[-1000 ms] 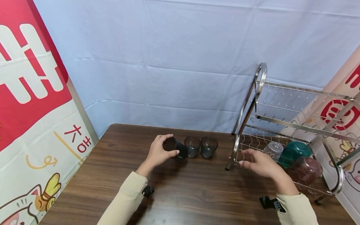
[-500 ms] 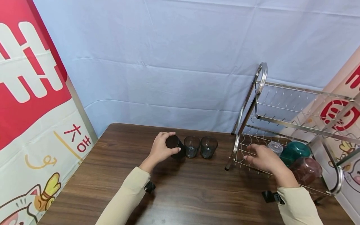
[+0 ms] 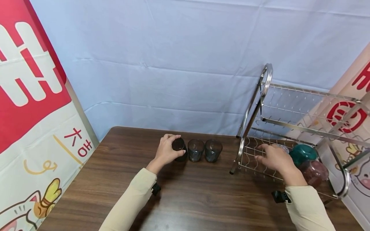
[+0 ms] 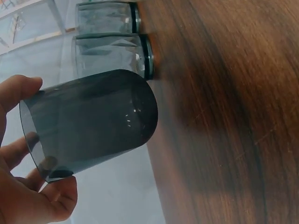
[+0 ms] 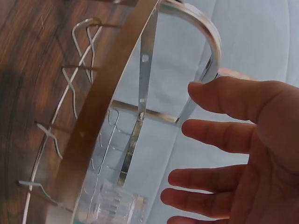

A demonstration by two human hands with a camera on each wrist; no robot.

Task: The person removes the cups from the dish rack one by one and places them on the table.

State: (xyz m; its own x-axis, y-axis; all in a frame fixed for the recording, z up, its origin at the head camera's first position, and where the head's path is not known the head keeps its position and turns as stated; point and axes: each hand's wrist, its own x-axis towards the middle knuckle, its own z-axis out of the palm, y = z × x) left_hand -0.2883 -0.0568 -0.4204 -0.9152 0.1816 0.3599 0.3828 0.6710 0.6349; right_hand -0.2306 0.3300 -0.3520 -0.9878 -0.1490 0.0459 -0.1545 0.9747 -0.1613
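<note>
My left hand (image 3: 167, 151) pinches a dark grey tumbler (image 4: 93, 123) near its rim, thumb on one side and fingers on the other. The tumbler's base is close over the wooden table. Beside it, in the head view, stand two smoky glass cups, a near cup (image 3: 196, 150) and a farther cup (image 3: 213, 150), in a row. My right hand (image 3: 276, 160) holds nothing; its fingers are spread over the lower tier of a metal dish rack (image 3: 240, 154). In the right wrist view a clear cup (image 5: 114, 205) lies on the rack beyond the fingers.
A teal cup (image 3: 303, 154) and a reddish-brown cup (image 3: 315, 172) lie on the rack's lower tier, right of my right hand. The rack's upper tier (image 3: 306, 109) rises behind. A pale cloth (image 3: 173, 80) hangs along the table's back edge.
My left hand has moved slightly, bringing the tumbler more upright beside the two cups. My right hand has shifted a little right and back over the rack, covering more of the clear cup.
</note>
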